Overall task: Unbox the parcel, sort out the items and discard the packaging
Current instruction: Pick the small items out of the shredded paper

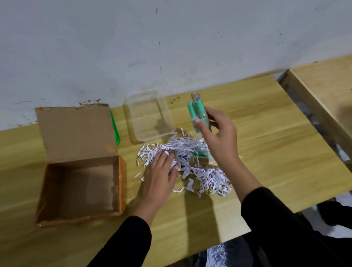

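Right hand [217, 135] grips green tubes [196, 113] above shredded paper [189, 164]. Left hand [161, 172] flat, fingers spread, on the paper's left edge, grasping nothing. Open cardboard box [81, 180] left of paper.

The open brown cardboard box [82, 167] at the table's left looks matt and rough, with glossy tape on its rim; the pale wood-grain table [276, 146] is smooth; the clear plastic tray [149, 116] shines; the white shredded paper [193, 166] lies crinkled and matt.
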Demonstrator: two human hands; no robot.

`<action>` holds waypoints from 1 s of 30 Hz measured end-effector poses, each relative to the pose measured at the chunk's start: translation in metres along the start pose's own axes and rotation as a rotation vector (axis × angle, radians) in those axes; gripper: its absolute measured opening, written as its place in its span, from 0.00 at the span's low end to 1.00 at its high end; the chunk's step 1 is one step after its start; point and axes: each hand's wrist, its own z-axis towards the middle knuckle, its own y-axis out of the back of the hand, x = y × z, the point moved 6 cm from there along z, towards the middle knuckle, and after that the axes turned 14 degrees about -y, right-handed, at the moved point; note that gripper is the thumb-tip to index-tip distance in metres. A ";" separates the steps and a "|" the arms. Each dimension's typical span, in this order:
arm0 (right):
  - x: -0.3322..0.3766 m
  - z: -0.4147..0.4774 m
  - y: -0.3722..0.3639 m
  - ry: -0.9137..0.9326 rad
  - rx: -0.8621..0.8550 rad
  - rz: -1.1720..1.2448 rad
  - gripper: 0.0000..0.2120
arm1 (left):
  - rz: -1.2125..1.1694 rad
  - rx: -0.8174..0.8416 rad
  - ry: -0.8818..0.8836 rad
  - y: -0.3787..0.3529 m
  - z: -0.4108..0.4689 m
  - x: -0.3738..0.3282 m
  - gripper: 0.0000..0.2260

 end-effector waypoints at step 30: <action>-0.074 -0.017 0.013 0.139 0.320 -0.563 0.10 | 0.043 0.031 -0.047 -0.005 0.027 -0.018 0.20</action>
